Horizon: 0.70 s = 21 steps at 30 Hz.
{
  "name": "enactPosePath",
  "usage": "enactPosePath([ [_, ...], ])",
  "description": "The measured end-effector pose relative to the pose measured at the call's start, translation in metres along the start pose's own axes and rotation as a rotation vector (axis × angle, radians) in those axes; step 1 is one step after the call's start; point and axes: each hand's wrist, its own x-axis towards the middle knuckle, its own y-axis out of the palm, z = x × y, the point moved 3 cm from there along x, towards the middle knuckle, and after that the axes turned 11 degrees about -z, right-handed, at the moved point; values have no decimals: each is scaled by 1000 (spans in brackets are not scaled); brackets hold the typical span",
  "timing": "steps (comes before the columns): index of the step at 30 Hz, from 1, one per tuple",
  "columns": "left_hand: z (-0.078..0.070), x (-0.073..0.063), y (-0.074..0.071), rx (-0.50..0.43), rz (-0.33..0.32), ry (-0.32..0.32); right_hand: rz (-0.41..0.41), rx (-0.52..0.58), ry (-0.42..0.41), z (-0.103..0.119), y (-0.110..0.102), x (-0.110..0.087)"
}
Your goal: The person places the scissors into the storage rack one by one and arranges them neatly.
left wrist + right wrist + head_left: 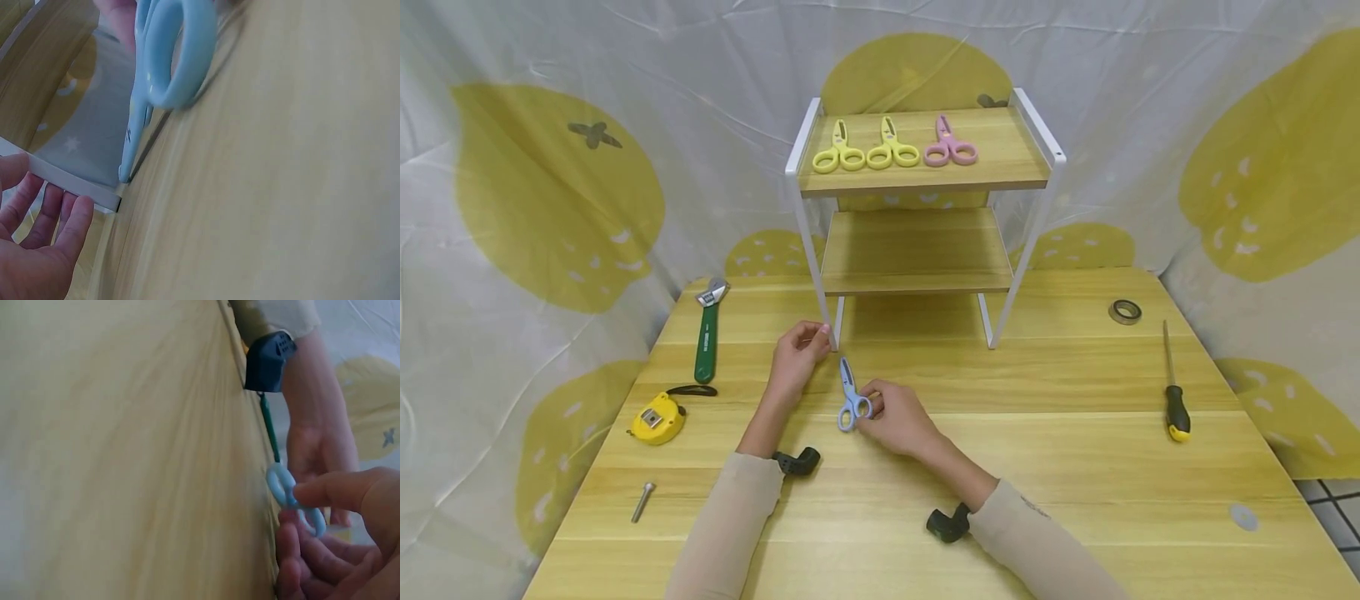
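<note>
My right hand (901, 417) pinches the handle of a pair of light blue scissors (852, 402) between thumb and fingers. The blades point toward the shelf, and in the left wrist view the scissors (181, 56) stand tilted with the tip close over the tabletop. At the front left leg of a two-tier wooden shelf (925, 185) with a white frame is my left hand (796, 357). Its thumb and fingertips hold that leg near its foot (75, 182). On the top tier lie two yellow pairs of scissors (839, 154) and a pink pair (951, 148), side by side.
At the left lie a green-handled adjustable wrench (706, 342), a yellow tape measure (658, 419) and a bolt (643, 502). A tape roll (1124, 312), a screwdriver (1177, 408) and a flat grey disc (1243, 517) lie at the right. A lemon-print curtain (715, 100) hangs around the table.
</note>
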Motion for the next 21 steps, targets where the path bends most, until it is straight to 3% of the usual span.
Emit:
enactPosePath([
  [9,2,0,2,13,-12,41,6,66,-12,10,-39,-17],
  [16,3,-1,0,8,-17,35,4,100,-98,40,-91,-31],
  [21,3,-1,0,-1,-5,23,-55,126,-133,64,-132,-37],
])
